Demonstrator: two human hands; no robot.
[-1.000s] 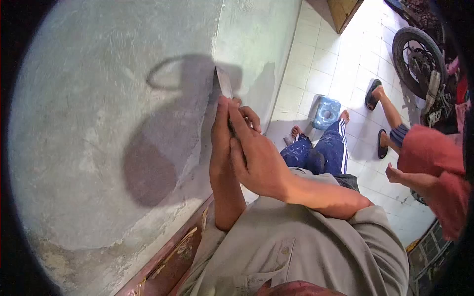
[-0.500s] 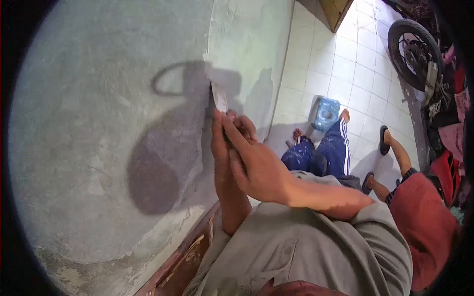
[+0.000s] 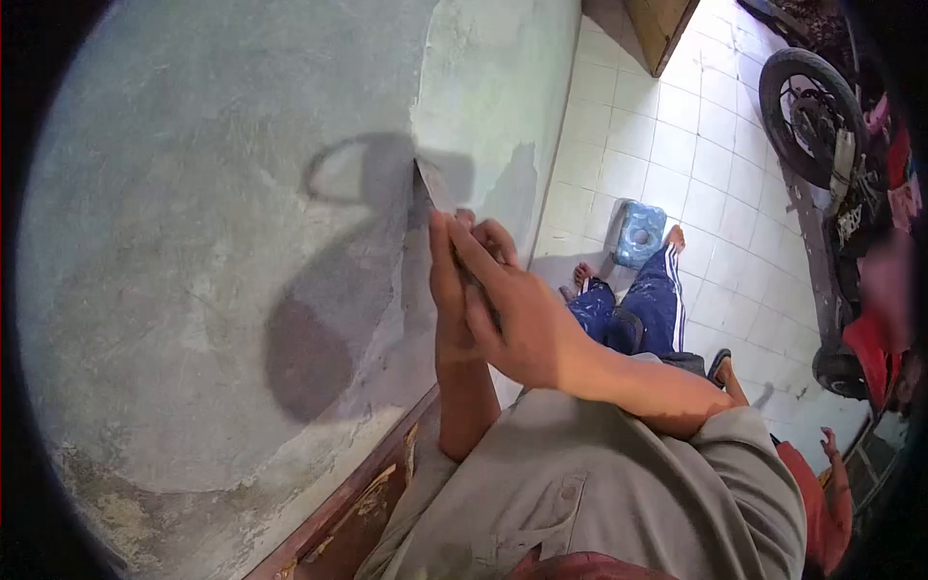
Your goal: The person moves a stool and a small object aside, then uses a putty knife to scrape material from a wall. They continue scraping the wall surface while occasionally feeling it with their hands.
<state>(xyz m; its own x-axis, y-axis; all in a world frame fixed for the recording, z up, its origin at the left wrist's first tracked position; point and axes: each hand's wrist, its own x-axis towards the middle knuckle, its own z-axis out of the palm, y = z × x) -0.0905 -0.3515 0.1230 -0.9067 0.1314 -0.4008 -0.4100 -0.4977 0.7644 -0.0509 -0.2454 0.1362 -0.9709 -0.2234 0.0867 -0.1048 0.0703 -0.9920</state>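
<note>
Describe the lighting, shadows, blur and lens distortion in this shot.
Head view: strong fisheye, black vignette round the frame, wall bulging; hard light throws a crisp shadow onto it beside the scraper clasped by the left hand and right hand; the white tiled floor is nearly blown out; a person at the right edge is blurred.

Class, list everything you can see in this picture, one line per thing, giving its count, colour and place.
wall: one, grey, left
paint patch: one, pale green, upper wall
scraper: one, metal blade, against wall, in both hands
floor tiles: many, white, right
container: one, blue, on tiles near feet
motorcycle: one, dark, upper right
other person: one, red top, lower right
trousers: one pair, blue, centre
shirt: one, grey, bottom
left hand: one, gripping scraper
right hand: one, over left hand, gripping scraper
</note>
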